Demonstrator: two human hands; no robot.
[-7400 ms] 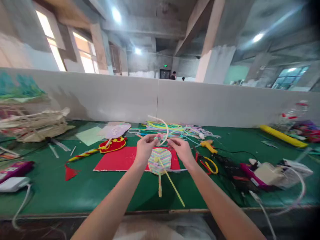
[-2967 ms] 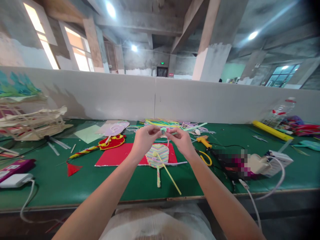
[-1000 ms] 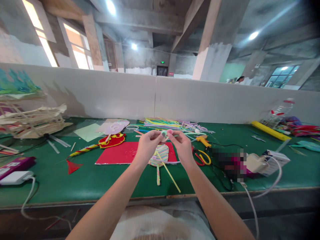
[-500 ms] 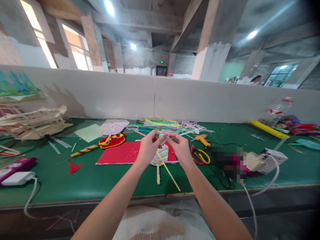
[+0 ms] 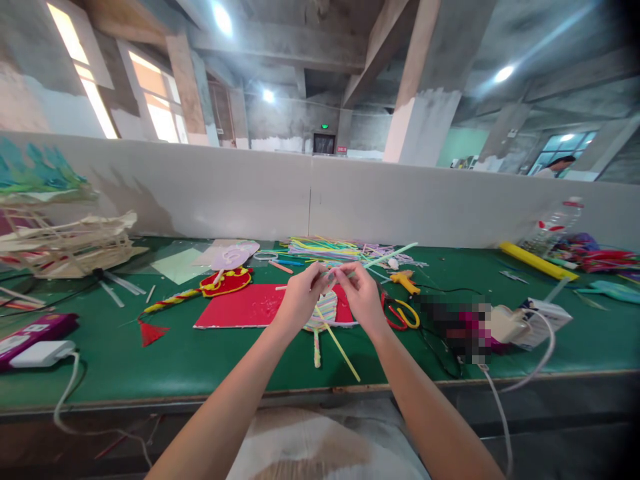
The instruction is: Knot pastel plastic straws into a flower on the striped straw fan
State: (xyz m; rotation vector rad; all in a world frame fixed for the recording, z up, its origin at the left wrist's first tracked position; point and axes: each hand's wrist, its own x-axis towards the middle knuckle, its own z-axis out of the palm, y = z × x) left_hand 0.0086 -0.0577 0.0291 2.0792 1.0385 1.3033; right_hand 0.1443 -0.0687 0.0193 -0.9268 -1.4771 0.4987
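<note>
Two bare hands work over the middle of the counter [image 5: 200,363], both forearms crossing its front edge. From my remote position I record the right hand [image 5: 361,291] with its fingers drawn into a pinch on a pale green pipe cleaner [image 5: 391,256], whose free end points up and to the right. The left hand [image 5: 301,293] is likewise pinched on its near end, largely hidden at the meeting fingertips.

Below them I note a striped fan [image 5: 327,311], partly covered by the hands, overlapping the red board [image 5: 240,308]. Its handle stops short of the front edge; a yellow pipe cleaner [image 5: 341,348] laid across it comes closer.

Working room to the left is a broad strip of green surface between the board and the front edge. On the right it is tighter: red-and-yellow tool handles [image 5: 406,313] lie just beside the right wrist, with a glue gun [image 5: 405,281] behind them. A pile of pipe cleaners [image 5: 325,248] lies toward the white partition [image 5: 225,193] at the back.
</note>
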